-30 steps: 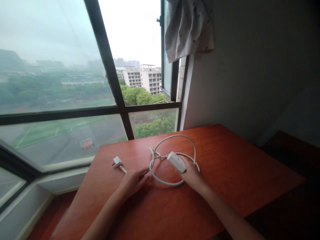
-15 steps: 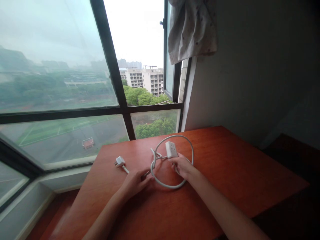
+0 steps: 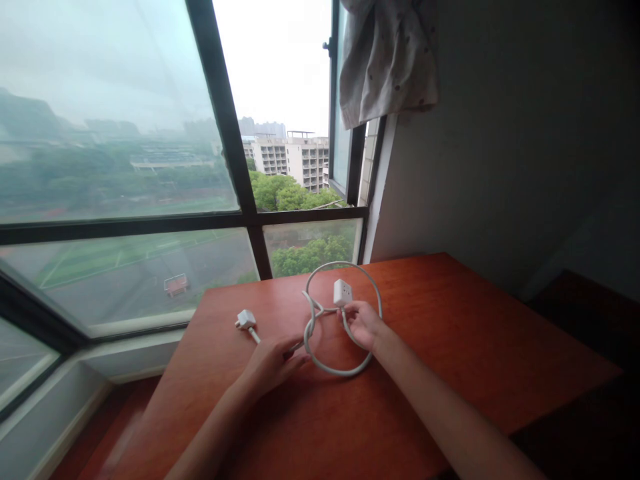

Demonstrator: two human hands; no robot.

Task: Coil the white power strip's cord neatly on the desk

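Observation:
A white extension cord (image 3: 330, 367) lies looped on a red-brown wooden table (image 3: 450, 347). My right hand (image 3: 363, 323) is closed around the white socket block (image 3: 342, 292), holding it upright inside the loop. Pressed on the cord near the loop's crossing is my left hand (image 3: 273, 363), fingers curled over the cable. The white plug (image 3: 245, 320) rests on the table to the left, apart from both hands.
A large window with dark frames (image 3: 225, 133) stands behind the table, one pane open. A pale cloth (image 3: 387, 60) hangs at the top of the frame. A grey wall (image 3: 500, 133) is at the right. The table's left edge drops toward the sill.
My right hand has lifted the socket block from lying flat to upright and drawn it back through the loop, which has tightened and narrowed. My left hand has stayed on the cord.

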